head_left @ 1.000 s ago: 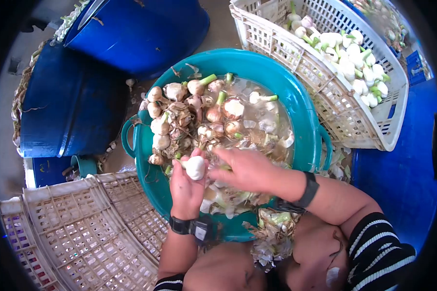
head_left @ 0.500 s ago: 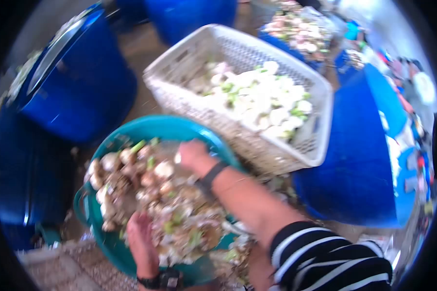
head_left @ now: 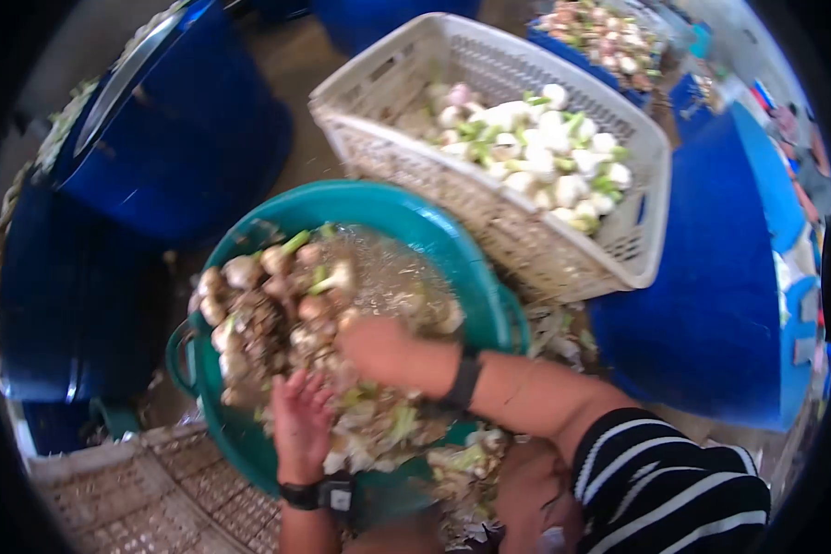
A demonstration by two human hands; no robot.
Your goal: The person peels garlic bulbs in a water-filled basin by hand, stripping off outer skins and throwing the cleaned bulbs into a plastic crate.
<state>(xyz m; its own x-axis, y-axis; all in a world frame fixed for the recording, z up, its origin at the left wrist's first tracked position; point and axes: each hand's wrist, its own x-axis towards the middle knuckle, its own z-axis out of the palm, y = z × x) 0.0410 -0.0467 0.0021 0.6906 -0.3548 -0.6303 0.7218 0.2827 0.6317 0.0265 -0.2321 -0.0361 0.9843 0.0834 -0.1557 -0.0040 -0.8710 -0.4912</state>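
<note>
A teal tub (head_left: 478,263) holds water, peelings (head_left: 365,439) and a heap of brownish unpeeled bulbs (head_left: 242,270) that look like garlic. My left hand (head_left: 302,415) is over the peelings at the heap's near edge, palm up with its fingers spread and nothing in it. Beside it, my right hand (head_left: 379,349) reaches across from the right to the bulbs. It is smeared by motion, and its fingertips are hidden, so I cannot see whether it holds a bulb. Cleaned white bulbs with green stubs (head_left: 549,138) lie in a white crate (head_left: 494,217) beyond the tub.
Blue barrels (head_left: 185,129) stand at the left and back, and a large blue container (head_left: 702,277) at the right. A blue crate (head_left: 572,55) of more bulbs is at the far right. A brown perforated crate (head_left: 157,489) is at the lower left. Scraps lie beside the tub.
My right hand has moved from the water at the tub's far side back toward my left hand. The left hand's fingers have spread. The view has shifted slightly.
</note>
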